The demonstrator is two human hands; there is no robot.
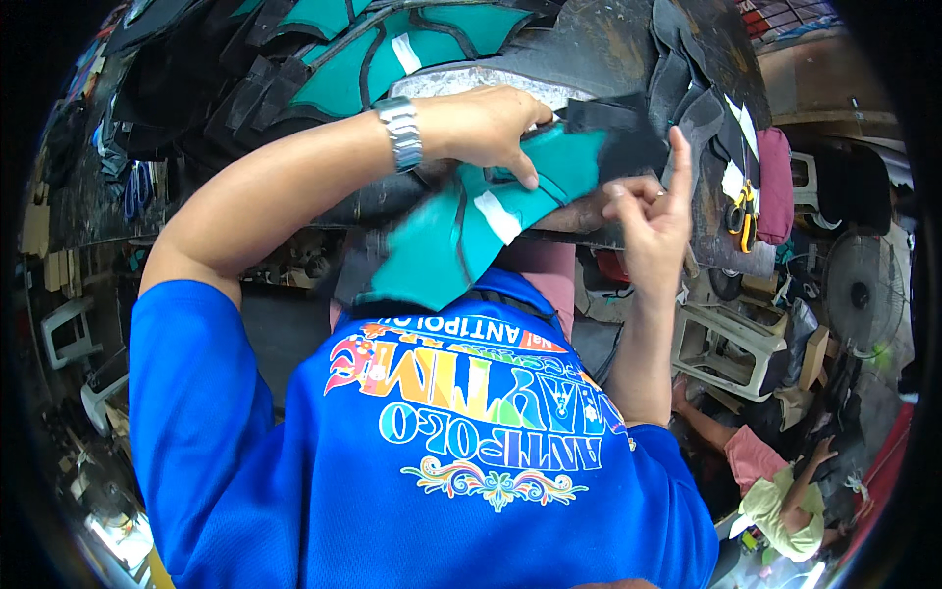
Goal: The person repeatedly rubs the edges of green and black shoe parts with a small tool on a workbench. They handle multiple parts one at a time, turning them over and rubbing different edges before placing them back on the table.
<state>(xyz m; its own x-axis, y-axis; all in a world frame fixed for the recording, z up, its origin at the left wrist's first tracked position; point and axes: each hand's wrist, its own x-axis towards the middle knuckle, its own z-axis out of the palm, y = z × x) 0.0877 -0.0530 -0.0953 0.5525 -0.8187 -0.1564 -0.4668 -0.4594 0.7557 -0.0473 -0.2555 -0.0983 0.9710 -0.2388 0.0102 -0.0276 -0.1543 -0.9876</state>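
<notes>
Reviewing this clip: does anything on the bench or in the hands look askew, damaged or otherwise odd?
Nothing looks damaged or spilled. The left hand presses a teal shoe upper that hangs off the worn dark bench edge. The right hand is beside it, index finger raised. Yellow-handled scissors lie near the bench's right edge.

Yellow-handled scissors (743,213), white plastic stool (727,346), fan (861,293), stacked teal pieces (392,49)

No packages, signs or screens in view. Printed emblem (471,402) on the chest of the blue shirt (245,471): a broad curved band of multicoloured lettering, white-outlined, with a scrolled ornament in green, yellow and pink along its lower edge. White rectangular tag (497,217) set slantwise on the teal cut piece (442,245) above the shirt
</notes>
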